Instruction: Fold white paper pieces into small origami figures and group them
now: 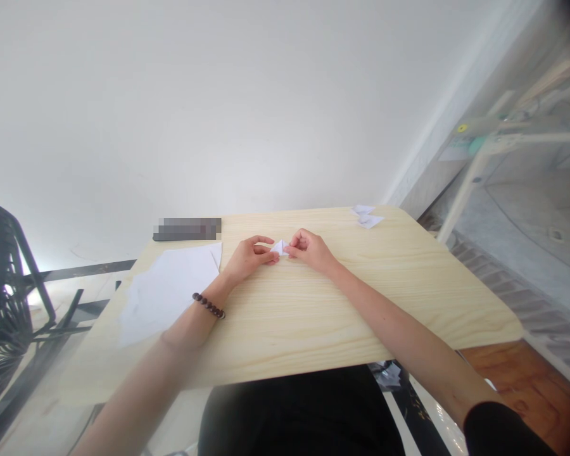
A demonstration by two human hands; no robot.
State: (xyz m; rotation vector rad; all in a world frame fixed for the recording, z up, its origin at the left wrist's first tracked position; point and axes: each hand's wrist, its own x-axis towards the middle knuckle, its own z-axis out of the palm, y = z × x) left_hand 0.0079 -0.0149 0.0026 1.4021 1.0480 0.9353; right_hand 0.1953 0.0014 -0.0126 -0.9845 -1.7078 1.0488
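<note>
Between my two hands, over the middle of the table, is a small folded piece of white paper (280, 247) with a peaked, triangular shape and a crease down it. My left hand (251, 256) grips its left side, thumb and lower fingers at the edge, the index finger stretched above. At its right side my right hand (308, 249) pinches the paper between thumb and curled fingers. The paper's lower corners are partly covered by my fingertips. A dark beaded bracelet (209, 305) circles my left wrist.
White sheets (171, 285) lie on the left of the wooden table (285, 329). Behind them sits a dark oblong object (187, 229), blurred out. Folded white paper pieces (369, 220) rest at the back right. A wall (266, 114) rises behind; a dark chair (4, 272) stands left.
</note>
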